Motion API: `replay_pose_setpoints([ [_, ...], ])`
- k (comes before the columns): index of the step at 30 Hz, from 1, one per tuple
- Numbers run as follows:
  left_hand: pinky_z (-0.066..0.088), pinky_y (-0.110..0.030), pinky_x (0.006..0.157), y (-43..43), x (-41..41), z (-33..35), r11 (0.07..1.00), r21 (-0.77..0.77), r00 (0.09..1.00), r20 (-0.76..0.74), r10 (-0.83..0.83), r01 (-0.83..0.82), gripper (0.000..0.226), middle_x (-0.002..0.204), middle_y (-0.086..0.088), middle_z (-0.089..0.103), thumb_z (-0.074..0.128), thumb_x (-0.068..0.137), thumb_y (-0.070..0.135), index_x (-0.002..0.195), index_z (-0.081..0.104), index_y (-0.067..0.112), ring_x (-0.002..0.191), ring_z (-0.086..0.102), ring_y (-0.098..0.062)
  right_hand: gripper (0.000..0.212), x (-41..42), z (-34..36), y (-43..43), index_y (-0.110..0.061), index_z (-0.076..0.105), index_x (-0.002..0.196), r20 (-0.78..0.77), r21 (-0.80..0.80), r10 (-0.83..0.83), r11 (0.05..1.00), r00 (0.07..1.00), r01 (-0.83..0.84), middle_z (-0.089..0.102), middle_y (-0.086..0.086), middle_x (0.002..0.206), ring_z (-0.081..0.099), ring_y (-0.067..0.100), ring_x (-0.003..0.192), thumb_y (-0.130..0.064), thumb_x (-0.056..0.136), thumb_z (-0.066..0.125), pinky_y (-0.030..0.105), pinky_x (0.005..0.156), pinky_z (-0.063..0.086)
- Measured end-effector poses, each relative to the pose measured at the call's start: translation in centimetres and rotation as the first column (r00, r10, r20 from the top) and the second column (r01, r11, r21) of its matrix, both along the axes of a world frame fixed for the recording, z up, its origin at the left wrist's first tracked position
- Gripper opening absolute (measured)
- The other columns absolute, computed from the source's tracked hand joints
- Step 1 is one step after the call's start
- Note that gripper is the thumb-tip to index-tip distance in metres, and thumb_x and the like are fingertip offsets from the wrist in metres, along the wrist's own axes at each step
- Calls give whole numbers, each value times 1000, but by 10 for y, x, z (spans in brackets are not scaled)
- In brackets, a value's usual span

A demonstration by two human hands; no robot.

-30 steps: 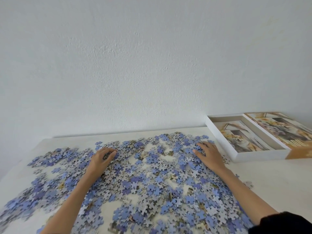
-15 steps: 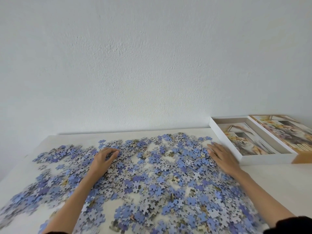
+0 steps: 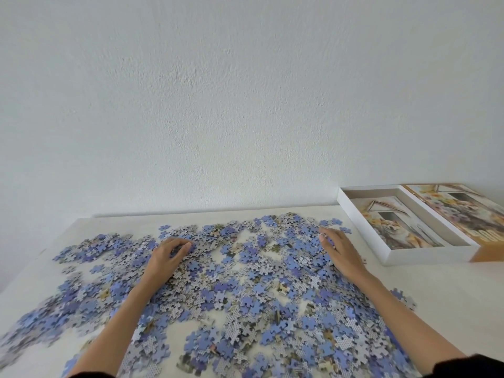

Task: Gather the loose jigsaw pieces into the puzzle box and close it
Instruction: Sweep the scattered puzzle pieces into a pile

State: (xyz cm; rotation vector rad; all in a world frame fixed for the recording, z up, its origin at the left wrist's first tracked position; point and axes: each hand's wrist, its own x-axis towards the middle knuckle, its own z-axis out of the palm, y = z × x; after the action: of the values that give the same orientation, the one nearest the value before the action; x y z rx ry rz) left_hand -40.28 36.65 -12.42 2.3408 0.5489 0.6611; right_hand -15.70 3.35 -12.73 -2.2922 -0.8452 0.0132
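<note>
One pale tabletop (image 3: 450,290), set against a white wall (image 3: 245,105), carries everything. Several hundred loose jigsaw pieces (image 3: 245,290), most lying blue or grey back up, are spread from its left edge across the middle to the near edge. None is seen in the box, so the task is judged to be at its first, heaping stage.

The puzzle box (image 3: 425,256) sits at the far right corner, open side up, with only a printed picture showing on its floor. Its long axis runs from the far edge toward the near edge, slanting rightward as it nears. The lid (image 3: 463,214) lies printed face up against the box's right side, on the same axis.

Right hand (image 3: 342,252): half a second ago it lay nearer the box; it has now drawn back a little into the spread. It stands on its edge with the fingers nearly straight, pressing pieces inward and gripping nothing. Left hand (image 3: 166,257): hardly shifted, its fingers curl down over a clump of pieces left of centre. Both movements suggest raking toward one heap before any transfer.
</note>
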Motion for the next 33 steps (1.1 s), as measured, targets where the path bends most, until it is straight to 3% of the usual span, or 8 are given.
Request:
replay_pose_setpoints([
  [2,44,-18,68,-1,0,0,1000,-2,1000,2,-3,3,13,99,1,62,53,92,22,100,64,22,85,59,-18,40,6,6,-1,-19,52,124,34,122,-40,992,999,36,48,5,131,45,16,118,-40,94,35,27,89,36],
  [4,45,-17,68,0,-1,0,1000,-4,1000,5,2,-2,11,98,2,62,54,92,22,99,63,24,84,58,-12,40,20,9,-2,-19,54,121,56,137,-62,989,997,54,50,6,129,44,20,121,-44,94,37,30,88,36],
  [7,46,-19,71,1,-1,-1,1000,-7,1000,5,5,-5,15,99,2,63,54,92,24,102,65,21,86,58,-9,59,44,6,-5,-24,41,134,-8,-5,-80,997,997,80,36,7,144,31,24,133,-60,89,27,44,106,29],
  [12,49,-30,76,4,-1,-2,1000,-9,1000,-13,21,-21,20,100,1,63,53,93,26,104,66,17,88,59,-13,73,55,-4,-7,-30,6,146,-55,-301,-73,952,996,53,2,2,155,0,21,142,-65,81,10,42,115,4],
  [18,49,-31,76,5,0,-4,1000,1,1000,-11,18,-18,21,99,1,63,53,93,26,104,66,15,87,59,-14,111,47,-4,-2,-33,-2,145,-83,-281,3,959,997,-27,-5,-3,154,-6,15,142,-91,51,-11,35,113,-1],
  [23,50,-34,75,5,-1,-2,1000,-1,1000,-4,20,-20,20,96,0,63,53,93,25,103,66,15,85,59,-14,88,37,-6,5,-34,11,145,-80,-198,105,973,991,-119,10,-7,153,4,13,141,-82,72,2,34,112,2],
  [28,50,-30,76,4,-2,-2,1000,-4,1000,-10,18,-18,21,98,0,63,53,93,25,104,67,14,87,59,-12,49,40,5,11,-25,44,131,-116,101,50,994,992,-38,42,2,137,39,21,127,-51,90,35,34,96,32],
  [33,49,-31,77,2,-2,0,1000,-14,1000,-12,22,-22,21,98,1,63,53,93,25,105,67,15,88,59,-14,46,60,14,35,-34,36,136,-155,-90,94,990,983,-109,28,-2,148,23,17,137,-50,92,36,42,109,23],
])
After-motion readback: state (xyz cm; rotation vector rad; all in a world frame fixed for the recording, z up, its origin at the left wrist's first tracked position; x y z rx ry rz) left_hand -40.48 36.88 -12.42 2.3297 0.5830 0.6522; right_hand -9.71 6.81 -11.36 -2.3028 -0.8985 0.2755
